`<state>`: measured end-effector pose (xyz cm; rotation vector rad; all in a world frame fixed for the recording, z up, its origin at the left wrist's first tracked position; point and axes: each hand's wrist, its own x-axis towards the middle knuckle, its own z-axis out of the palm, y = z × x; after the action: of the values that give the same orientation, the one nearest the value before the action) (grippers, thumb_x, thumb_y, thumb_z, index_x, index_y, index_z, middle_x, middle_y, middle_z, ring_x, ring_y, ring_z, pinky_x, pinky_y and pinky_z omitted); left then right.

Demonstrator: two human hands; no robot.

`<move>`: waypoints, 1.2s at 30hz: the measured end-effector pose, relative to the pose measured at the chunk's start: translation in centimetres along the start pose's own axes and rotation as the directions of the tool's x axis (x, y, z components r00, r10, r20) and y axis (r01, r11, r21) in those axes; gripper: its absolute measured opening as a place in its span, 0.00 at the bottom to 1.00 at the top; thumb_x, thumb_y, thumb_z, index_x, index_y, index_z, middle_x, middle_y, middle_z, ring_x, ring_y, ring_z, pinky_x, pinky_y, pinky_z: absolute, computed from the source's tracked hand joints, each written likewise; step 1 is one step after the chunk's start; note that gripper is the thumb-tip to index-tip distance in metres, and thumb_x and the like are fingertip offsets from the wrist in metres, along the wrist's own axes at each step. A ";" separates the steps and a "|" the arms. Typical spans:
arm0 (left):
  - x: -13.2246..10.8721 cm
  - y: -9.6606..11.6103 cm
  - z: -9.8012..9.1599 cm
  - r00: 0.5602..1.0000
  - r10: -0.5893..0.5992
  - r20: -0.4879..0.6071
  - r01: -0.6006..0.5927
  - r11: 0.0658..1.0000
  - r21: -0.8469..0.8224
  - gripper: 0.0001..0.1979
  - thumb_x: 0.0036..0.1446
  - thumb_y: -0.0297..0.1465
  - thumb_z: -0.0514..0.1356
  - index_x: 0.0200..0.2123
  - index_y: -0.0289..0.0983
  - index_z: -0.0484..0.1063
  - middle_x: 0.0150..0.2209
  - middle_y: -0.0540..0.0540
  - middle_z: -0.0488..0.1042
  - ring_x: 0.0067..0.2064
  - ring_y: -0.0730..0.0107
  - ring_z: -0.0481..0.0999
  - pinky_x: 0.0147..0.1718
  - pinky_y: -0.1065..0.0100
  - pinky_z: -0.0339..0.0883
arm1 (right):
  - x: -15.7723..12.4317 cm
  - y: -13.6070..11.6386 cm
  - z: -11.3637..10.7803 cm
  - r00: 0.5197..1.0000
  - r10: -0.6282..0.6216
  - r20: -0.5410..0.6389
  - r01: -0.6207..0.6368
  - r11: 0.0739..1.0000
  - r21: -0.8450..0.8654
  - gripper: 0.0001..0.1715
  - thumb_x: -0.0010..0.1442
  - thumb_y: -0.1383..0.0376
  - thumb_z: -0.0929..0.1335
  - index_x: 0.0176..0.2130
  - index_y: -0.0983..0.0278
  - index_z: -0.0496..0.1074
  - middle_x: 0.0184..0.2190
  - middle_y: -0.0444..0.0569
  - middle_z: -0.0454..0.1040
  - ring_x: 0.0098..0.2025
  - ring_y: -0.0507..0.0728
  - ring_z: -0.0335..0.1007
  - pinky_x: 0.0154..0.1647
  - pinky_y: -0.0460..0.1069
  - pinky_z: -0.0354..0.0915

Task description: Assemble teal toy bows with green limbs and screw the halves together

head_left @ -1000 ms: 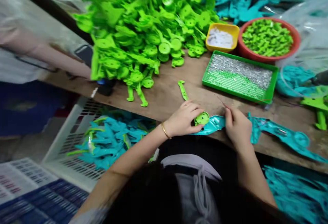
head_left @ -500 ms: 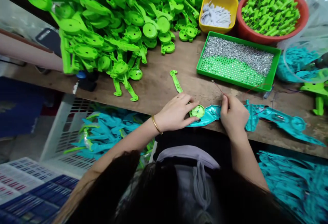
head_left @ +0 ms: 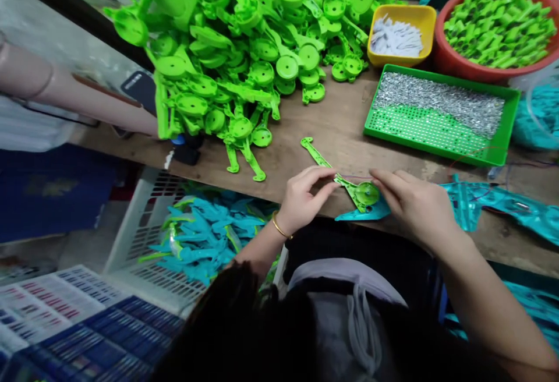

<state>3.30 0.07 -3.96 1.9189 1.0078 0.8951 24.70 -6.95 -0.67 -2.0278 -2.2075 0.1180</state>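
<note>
A green plastic part with a round cup and a long arm (head_left: 365, 193) lies on a blue plastic piece (head_left: 371, 212) at the table's front edge. A thin reddish wire (head_left: 356, 177) runs above the green part, between my two hands. My left hand (head_left: 308, 198) pinches the wire's left end beside the green arm, thumb and fingers close together. Over the right side of the round cup, my right hand (head_left: 413, 204) holds the wire at its fingertips. The right hand hides part of the blue piece. Farther right lies a longer blue plastic part with wires (head_left: 469, 201).
A heap of green plastic parts (head_left: 262, 73) covers the back left. Behind my hands stand a green tray of small metal screws (head_left: 371, 123), a yellow bin of white pieces (head_left: 373, 59) and a red tub of green pieces (head_left: 441, 50). A white crate (head_left: 131, 225) sits below, left.
My left hand has left the round cup and come to the wire. My right hand has brought the wire leftward over the green part. The camera view has shifted left.
</note>
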 end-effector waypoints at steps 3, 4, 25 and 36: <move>-0.7 -1.0 -0.7 0.990 -0.135 -0.034 0.130 0.984 -0.121 0.09 0.57 0.33 0.63 0.40 0.36 0.76 0.37 0.45 0.80 0.37 0.69 0.79 0.40 0.67 0.74 | 1.1 -1.0 0.4 1.000 -0.017 -0.018 0.017 1.000 0.025 0.24 0.68 0.54 0.55 0.50 0.57 0.73 0.32 0.47 0.77 0.29 0.51 0.71 0.23 0.47 0.48; -0.9 -1.4 -0.9 0.984 -0.172 -0.046 0.163 0.974 -0.158 0.10 0.56 0.34 0.63 0.41 0.37 0.76 0.37 0.45 0.80 0.37 0.69 0.79 0.40 0.67 0.74 | 1.4 -1.3 0.5 1.000 -0.025 -0.017 0.025 0.999 0.020 0.24 0.68 0.54 0.55 0.49 0.57 0.74 0.32 0.47 0.77 0.29 0.52 0.71 0.23 0.47 0.48; 1.4 -3.6 -1.7 0.954 -0.227 -0.197 0.219 0.974 -0.060 0.06 0.58 0.32 0.61 0.33 0.35 0.76 0.31 0.47 0.79 0.31 0.72 0.77 0.32 0.71 0.71 | 4.8 -2.8 2.0 0.985 0.148 0.093 -0.165 0.966 0.201 0.17 0.63 0.57 0.63 0.49 0.59 0.72 0.37 0.47 0.80 0.32 0.56 0.77 0.26 0.48 0.62; 2.5 -3.9 -0.8 0.993 0.060 -0.099 -0.010 0.899 0.438 0.08 0.61 0.26 0.55 0.32 0.34 0.73 0.31 0.46 0.77 0.34 0.70 0.75 0.37 0.69 0.69 | 2.4 -5.7 1.9 0.997 -0.078 -0.024 0.082 0.969 0.232 0.14 0.66 0.63 0.61 0.44 0.62 0.73 0.27 0.44 0.71 0.24 0.50 0.69 0.22 0.45 0.56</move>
<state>2.51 3.97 -6.42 2.2845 1.3336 0.8529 18.59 -4.95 -1.60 -1.8081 -2.1485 0.3359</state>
